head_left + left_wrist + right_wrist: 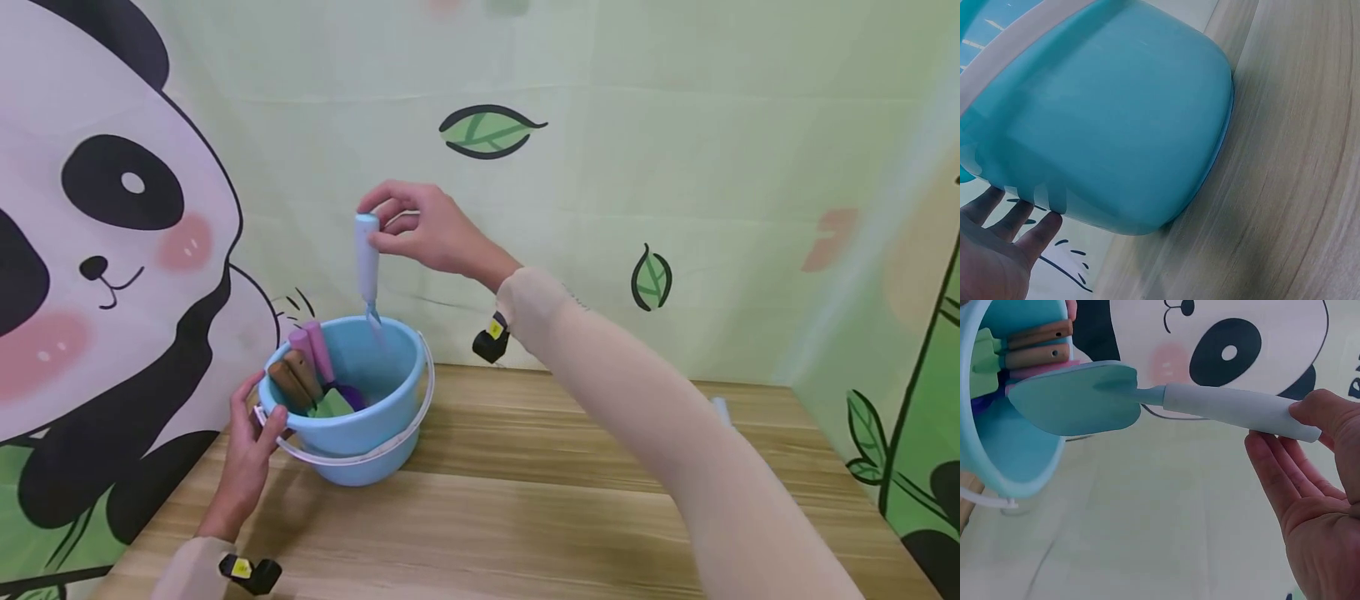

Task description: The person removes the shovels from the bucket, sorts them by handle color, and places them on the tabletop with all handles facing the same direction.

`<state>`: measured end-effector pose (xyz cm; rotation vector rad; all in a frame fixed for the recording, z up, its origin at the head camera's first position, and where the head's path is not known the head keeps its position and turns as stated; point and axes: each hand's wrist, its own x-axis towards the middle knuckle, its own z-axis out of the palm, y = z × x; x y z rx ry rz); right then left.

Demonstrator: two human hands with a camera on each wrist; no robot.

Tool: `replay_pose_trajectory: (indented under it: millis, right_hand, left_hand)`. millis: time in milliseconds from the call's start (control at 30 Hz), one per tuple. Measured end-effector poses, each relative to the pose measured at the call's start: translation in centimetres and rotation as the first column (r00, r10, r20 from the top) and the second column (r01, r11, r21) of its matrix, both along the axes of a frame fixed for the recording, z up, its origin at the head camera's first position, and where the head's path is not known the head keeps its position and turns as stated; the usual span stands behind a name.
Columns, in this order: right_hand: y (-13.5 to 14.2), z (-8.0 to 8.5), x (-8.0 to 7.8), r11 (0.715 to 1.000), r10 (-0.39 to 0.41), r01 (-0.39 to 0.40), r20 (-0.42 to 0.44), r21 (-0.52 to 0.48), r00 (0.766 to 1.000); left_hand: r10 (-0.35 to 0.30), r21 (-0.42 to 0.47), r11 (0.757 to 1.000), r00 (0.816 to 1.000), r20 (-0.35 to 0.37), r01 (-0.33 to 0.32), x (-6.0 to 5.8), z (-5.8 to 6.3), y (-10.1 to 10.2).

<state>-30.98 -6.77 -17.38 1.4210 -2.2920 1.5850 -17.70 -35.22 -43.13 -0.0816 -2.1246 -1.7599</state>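
A light-blue bucket [352, 433] with a white handle stands on the wooden table. My left hand [251, 450] holds its left side near the rim; in the left wrist view, fingers [1038, 234] touch the outer wall. Above the bucket's mouth, my right hand [427, 225] pinches the top end of a hand trowel's pale handle. The trowel [1222, 409] points down, its blue blade at the opening. Leaning inside the bucket are tools with brown handles [296, 379] and pink handles [318, 350], a green blade [332, 406] and a purple one [351, 396].
Behind the table [525, 517] hangs a pale green backdrop [585, 192] with a large panda and leaves. A small light-blue object [722, 410] lies at the table's back right, partly covered by my right sleeve.
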Motion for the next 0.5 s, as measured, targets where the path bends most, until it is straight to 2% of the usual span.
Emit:
replay_pose_trajectory:
  millis: [200, 367, 500]
  right_hand:
    - [2.7, 0.4, -0.9, 0.999, -0.027, 0.027, 0.009, -0.026, 1.0]
    - [5.3, 0.1, -1.7, 0.997, -0.028, 0.031, 0.047, -0.065, 0.999]
    - [7.6, -0.3, -2.3, 0.994, -0.064, 0.069, 0.061, -0.084, 0.996]
  left_hand:
    - [-0.001, -0.005, 1.0, 1.0, 0.0, 0.001, -0.2, -0.1, -0.1]
    - [-0.003, -0.006, 1.0, 1.0, -0.005, 0.003, -0.3, -0.2, 0.0]
    - [-0.003, -0.015, 1.0, 1.0, -0.006, 0.002, -0.5, -0.2, 0.0]
